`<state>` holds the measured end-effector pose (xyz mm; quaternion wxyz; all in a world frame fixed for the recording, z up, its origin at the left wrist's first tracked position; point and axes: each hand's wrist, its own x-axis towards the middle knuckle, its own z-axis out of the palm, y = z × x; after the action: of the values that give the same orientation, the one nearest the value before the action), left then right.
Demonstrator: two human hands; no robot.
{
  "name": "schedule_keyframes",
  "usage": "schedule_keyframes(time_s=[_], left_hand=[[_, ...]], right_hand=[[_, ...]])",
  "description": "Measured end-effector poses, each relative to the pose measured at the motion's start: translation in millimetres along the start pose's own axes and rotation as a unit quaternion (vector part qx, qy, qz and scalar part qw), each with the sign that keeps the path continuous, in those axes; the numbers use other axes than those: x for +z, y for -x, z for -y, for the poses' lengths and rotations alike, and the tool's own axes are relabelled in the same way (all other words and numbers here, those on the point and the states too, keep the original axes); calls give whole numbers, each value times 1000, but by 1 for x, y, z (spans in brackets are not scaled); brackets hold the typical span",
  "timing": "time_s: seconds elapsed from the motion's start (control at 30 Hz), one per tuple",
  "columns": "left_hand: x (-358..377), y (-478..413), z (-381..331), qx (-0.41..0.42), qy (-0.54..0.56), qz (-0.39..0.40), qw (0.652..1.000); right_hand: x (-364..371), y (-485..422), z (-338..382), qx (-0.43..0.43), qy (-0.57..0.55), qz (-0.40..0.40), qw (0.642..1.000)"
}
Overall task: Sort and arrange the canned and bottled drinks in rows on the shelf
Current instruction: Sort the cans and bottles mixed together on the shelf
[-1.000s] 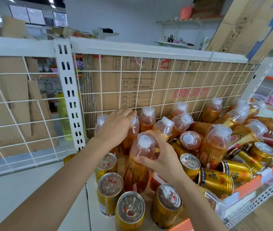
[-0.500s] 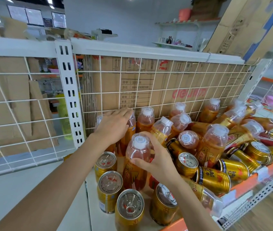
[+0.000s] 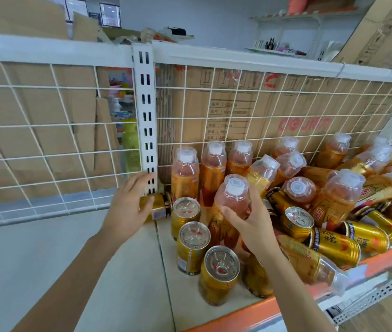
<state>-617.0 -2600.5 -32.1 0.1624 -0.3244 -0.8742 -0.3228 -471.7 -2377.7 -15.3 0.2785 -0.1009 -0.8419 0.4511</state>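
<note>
White wire-backed shelf (image 3: 185, 305), cardboard (image 3: 309, 104) behind the grid, left hand (image 3: 128, 209) fingers spread over a toppled can (image 3: 157, 208) at the slotted upright (image 3: 145, 104), right hand (image 3: 252, 221) curled round an upright bottle (image 3: 232, 200), standing cans (image 3: 193, 248) just left, jumbled heap (image 3: 333, 243) crowding its right.

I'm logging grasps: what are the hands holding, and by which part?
The right hand grips a bottle by its shoulder, below the cap. The left hand rests on a toppled can, no clear grip.
</note>
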Motion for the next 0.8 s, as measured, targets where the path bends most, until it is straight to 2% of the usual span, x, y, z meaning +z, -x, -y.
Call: schedule_keyframes(time_s=[0.17,0.3,0.4,0.57,0.7,0.8], left_hand=[[6,24,27,-183,75,53,979],[19,30,26,-280,269,82,918],[28,26,31,-296,302,52,905],[35,19,31,-312,294,38,903],[36,24,33,-250,265,-16,931],[31,20,30,-172,216,-29,961]], right_hand=[[6,5,-2,12,0,-19,1000],[6,5,1,16,5,-19,1000],[7,6,2,26,9,-23,999],[8,6,1,27,1,-23,999],[7,5,-2,28,-3,-25,999],[8,5,-3,29,-10,-28,999]])
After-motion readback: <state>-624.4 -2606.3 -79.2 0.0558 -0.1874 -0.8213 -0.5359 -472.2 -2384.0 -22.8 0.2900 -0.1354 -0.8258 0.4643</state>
